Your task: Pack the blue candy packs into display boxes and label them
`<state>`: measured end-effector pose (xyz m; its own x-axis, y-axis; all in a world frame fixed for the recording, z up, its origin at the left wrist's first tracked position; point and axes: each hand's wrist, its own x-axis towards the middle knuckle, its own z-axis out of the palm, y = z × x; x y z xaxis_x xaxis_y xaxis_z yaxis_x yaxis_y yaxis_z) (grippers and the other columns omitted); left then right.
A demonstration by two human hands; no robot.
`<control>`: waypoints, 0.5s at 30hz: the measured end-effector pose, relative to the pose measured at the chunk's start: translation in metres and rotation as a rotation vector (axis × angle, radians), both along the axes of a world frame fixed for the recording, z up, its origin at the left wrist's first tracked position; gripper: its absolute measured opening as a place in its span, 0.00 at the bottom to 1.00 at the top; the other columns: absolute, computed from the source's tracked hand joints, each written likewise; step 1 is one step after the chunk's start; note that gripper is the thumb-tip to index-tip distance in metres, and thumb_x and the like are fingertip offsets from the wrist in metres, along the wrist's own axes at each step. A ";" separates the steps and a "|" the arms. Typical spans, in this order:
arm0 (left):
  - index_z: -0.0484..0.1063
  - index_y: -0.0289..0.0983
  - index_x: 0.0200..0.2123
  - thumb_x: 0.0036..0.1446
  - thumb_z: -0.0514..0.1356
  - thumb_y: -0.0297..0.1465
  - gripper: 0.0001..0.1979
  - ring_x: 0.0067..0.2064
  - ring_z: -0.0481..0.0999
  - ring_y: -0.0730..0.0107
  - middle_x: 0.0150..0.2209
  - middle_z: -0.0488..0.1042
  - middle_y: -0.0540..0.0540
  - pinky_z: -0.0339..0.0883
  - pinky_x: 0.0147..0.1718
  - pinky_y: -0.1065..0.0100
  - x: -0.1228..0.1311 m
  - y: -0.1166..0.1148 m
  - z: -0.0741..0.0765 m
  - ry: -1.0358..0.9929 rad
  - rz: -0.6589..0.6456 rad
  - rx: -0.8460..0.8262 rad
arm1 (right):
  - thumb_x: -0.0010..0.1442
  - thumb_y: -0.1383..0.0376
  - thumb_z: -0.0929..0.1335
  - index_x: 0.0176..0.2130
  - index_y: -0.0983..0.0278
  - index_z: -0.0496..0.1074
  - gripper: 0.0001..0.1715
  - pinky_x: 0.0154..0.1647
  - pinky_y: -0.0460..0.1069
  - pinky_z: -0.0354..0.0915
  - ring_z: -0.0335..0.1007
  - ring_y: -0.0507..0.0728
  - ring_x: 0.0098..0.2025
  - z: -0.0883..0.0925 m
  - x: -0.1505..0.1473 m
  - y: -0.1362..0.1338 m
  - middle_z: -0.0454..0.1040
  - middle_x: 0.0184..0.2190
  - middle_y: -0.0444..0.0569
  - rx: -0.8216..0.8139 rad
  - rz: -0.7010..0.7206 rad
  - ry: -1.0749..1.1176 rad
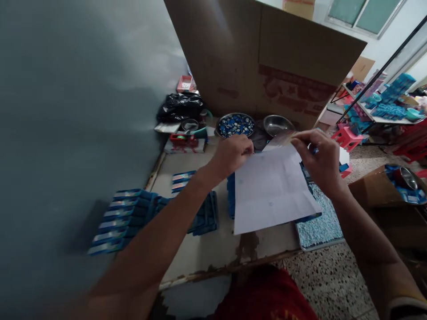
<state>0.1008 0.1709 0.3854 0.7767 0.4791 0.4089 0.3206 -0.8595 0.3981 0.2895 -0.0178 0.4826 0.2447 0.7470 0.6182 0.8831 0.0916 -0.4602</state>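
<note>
**White sheet held by its far corners above the bench**

One white sheet is held over the right half of the bench, its lower end reaching toward the near edge. Its far-left corner is pinched by the left hand, whose fingertips are partly hidden; its far-right corner is pinched between thumb and fingers of the right hand. Beside the right fingertips a colour-printed strip is seen; whether it belongs to the same sheet cannot be told. The sheet's faint marks cannot be read.

The blue packs beneath are mostly covered, so their number cannot be counted. Toward the left edge, six pale ends are counted on the blue stack, the rest being hidden by the left forearm; three more are seen on a smaller group farther back. Two metal bowls are set near the far edge: one filled with blue and white pieces, the other partly hidden. One tray of pale blue bits is seen at the right edge, its far part covered by the sheet and right hand.
</note>
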 end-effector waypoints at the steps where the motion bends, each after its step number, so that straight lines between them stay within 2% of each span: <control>1: 0.81 0.38 0.36 0.62 0.60 0.21 0.10 0.46 0.79 0.57 0.39 0.81 0.42 0.71 0.47 0.59 -0.005 -0.010 -0.007 0.023 -0.049 0.057 | 0.71 0.61 0.69 0.42 0.61 0.81 0.10 0.44 0.53 0.70 0.74 0.56 0.39 -0.003 0.007 0.008 0.82 0.39 0.48 -0.011 0.016 -0.029; 3: 0.83 0.40 0.39 0.65 0.57 0.21 0.14 0.49 0.78 0.56 0.42 0.82 0.41 0.71 0.48 0.58 -0.021 -0.033 -0.023 0.052 -0.122 0.145 | 0.72 0.64 0.68 0.47 0.61 0.81 0.10 0.51 0.55 0.70 0.75 0.60 0.48 -0.019 0.012 0.021 0.82 0.44 0.51 -0.119 0.072 -0.125; 5: 0.83 0.40 0.42 0.68 0.58 0.25 0.13 0.48 0.79 0.56 0.43 0.83 0.42 0.71 0.50 0.56 -0.038 -0.051 -0.037 0.069 -0.164 0.143 | 0.69 0.67 0.69 0.55 0.61 0.79 0.15 0.58 0.59 0.68 0.72 0.65 0.57 -0.047 0.011 0.030 0.81 0.53 0.55 -0.331 0.131 -0.236; 7: 0.83 0.40 0.42 0.70 0.59 0.30 0.11 0.48 0.80 0.56 0.44 0.84 0.42 0.71 0.51 0.55 -0.046 -0.060 -0.047 0.058 -0.180 0.086 | 0.68 0.68 0.70 0.63 0.61 0.73 0.26 0.64 0.64 0.64 0.66 0.69 0.65 -0.080 0.010 0.038 0.77 0.61 0.57 -0.552 0.163 -0.295; 9: 0.83 0.40 0.43 0.71 0.59 0.33 0.11 0.49 0.80 0.57 0.45 0.84 0.41 0.72 0.52 0.56 -0.045 -0.059 -0.051 0.017 -0.126 0.024 | 0.68 0.67 0.70 0.69 0.59 0.68 0.32 0.70 0.69 0.57 0.63 0.70 0.68 -0.109 0.011 0.044 0.74 0.64 0.57 -0.661 0.174 -0.290; 11: 0.82 0.39 0.49 0.69 0.63 0.35 0.11 0.52 0.79 0.53 0.49 0.82 0.39 0.71 0.55 0.54 -0.038 -0.050 -0.051 -0.018 0.038 0.001 | 0.67 0.65 0.70 0.71 0.59 0.66 0.35 0.72 0.71 0.53 0.63 0.70 0.67 -0.128 0.016 0.047 0.73 0.64 0.57 -0.636 0.174 -0.249; 13: 0.80 0.38 0.54 0.61 0.71 0.38 0.20 0.56 0.76 0.47 0.52 0.80 0.37 0.70 0.57 0.50 -0.029 -0.039 -0.048 0.013 0.205 -0.013 | 0.65 0.62 0.72 0.71 0.60 0.66 0.37 0.71 0.69 0.54 0.65 0.70 0.64 -0.136 0.022 0.050 0.73 0.60 0.58 -0.564 0.176 -0.206; 15: 0.80 0.38 0.52 0.52 0.77 0.42 0.27 0.56 0.75 0.43 0.51 0.78 0.37 0.71 0.56 0.49 -0.020 -0.027 -0.044 0.095 0.272 -0.062 | 0.62 0.61 0.74 0.70 0.60 0.68 0.39 0.70 0.69 0.55 0.66 0.69 0.60 -0.139 0.027 0.051 0.74 0.56 0.57 -0.502 0.203 -0.180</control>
<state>0.0803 0.1439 0.3416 0.6497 0.6968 0.3039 0.5742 -0.7118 0.4045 0.3169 0.0337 0.3441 -0.0106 0.9809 0.1941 0.9390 0.0765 -0.3352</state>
